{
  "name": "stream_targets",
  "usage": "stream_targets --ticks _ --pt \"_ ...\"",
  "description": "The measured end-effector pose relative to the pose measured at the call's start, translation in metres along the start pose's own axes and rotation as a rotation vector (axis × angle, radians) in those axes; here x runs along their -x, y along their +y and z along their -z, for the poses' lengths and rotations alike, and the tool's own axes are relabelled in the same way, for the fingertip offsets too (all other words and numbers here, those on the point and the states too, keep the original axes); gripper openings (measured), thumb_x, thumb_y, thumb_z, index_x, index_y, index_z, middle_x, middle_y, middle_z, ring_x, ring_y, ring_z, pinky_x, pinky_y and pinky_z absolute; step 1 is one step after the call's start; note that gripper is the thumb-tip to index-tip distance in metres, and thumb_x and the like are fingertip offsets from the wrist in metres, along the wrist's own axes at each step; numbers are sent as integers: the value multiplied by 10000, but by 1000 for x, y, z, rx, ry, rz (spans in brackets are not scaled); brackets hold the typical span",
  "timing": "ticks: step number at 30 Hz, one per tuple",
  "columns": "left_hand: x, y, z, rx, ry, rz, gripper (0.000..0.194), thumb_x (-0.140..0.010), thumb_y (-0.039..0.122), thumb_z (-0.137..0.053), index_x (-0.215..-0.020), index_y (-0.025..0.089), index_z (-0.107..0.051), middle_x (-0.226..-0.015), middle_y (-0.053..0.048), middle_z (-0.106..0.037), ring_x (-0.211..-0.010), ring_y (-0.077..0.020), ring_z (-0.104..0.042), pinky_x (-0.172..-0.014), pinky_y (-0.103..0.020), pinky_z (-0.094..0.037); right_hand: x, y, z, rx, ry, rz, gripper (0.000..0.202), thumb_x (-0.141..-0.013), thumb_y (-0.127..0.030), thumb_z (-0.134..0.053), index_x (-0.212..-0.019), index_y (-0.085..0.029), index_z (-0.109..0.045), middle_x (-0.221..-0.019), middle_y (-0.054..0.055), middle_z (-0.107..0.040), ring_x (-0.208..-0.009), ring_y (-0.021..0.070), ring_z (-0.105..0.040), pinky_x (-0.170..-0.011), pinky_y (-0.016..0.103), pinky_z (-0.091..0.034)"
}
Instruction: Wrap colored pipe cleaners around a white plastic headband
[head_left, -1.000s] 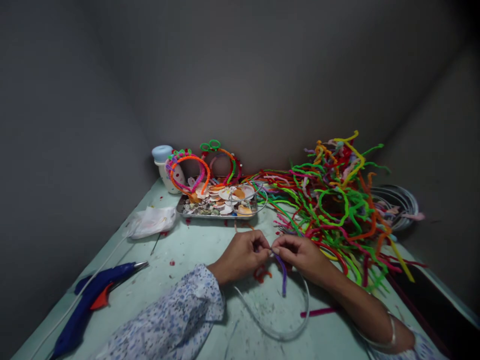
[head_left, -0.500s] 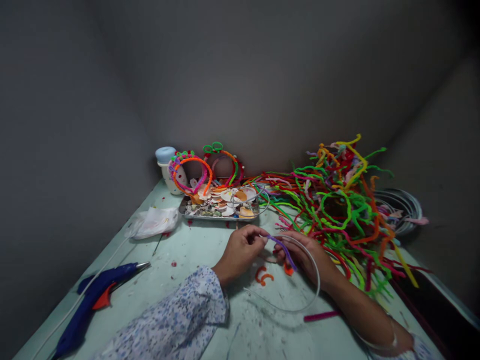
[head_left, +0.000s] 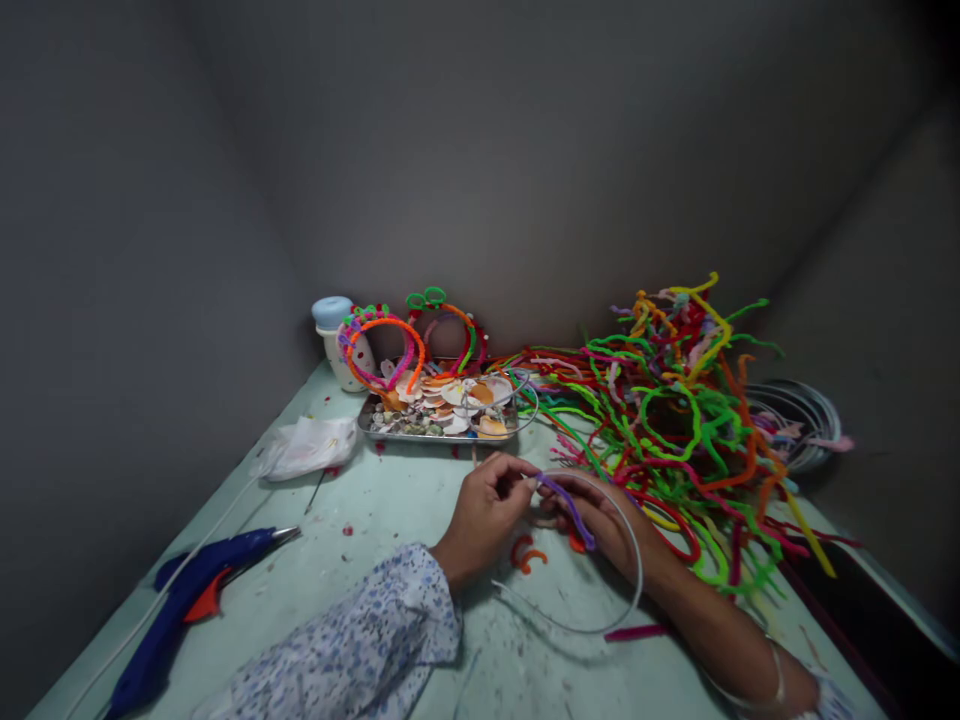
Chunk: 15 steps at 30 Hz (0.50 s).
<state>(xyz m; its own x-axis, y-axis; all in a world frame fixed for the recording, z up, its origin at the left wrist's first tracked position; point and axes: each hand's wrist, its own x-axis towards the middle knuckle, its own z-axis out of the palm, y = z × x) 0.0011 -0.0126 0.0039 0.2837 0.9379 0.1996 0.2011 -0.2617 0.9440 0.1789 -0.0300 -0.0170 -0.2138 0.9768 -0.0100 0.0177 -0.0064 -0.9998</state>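
Observation:
Between my hands is a thin pale wire hoop (head_left: pixel 639 560), bent into an open curve. A short purple pipe cleaner (head_left: pixel 576 522) meets the hoop near one end, its free part slanting down in front of my right hand. My left hand (head_left: pixel 486 515) is closed, thumb and forefinger pinching the pipe cleaner where it meets the hoop. My right hand (head_left: pixel 619 530) curls in from the other side, fingers closed around the hoop by the same spot; its fingertips are partly hidden. Orange pipe cleaner pieces (head_left: pixel 532 558) lie on the table below.
A metal tray (head_left: pixel 435 438) of shells and small stones holds finished headbands (head_left: pixel 382 322). A tangled heap of pipe cleaners (head_left: pixel 675 410) and a wire coil (head_left: pixel 821 420) fill the right. On the left are a blue glue gun (head_left: pixel 187 590), a plastic bag (head_left: pixel 311 447) and a lidded bottle (head_left: pixel 345 360).
My hands stay in nearly the same place. The right fingers have shifted slightly at the join, and the hoop's lower curve has dipped a little. The pipe cleaner's free end sits slightly lower.

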Motion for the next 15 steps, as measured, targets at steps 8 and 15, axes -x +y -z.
stream_targets --ticks 8,15 --pt "1 2 2 -143 23 -106 156 -842 215 -519 -894 170 -658 -813 -25 -604 -756 -136 -548 -688 -234 -423 6 -7 -2 -173 6 -37 336 -833 -428 -579 -1092 -222 -638 -976 71 -672 -850 213 -637 -740 318 -498" --pt "5 1 0 -208 13 -181 154 -844 200 -521 -895 183 -665 -812 -27 -597 -773 -136 -555 -703 -236 -419 8 -10 -8 -93 14 -16 367 -838 -473 -563 -1072 -199 -633 -929 76 -677 -842 219 -634 -747 326 -491"
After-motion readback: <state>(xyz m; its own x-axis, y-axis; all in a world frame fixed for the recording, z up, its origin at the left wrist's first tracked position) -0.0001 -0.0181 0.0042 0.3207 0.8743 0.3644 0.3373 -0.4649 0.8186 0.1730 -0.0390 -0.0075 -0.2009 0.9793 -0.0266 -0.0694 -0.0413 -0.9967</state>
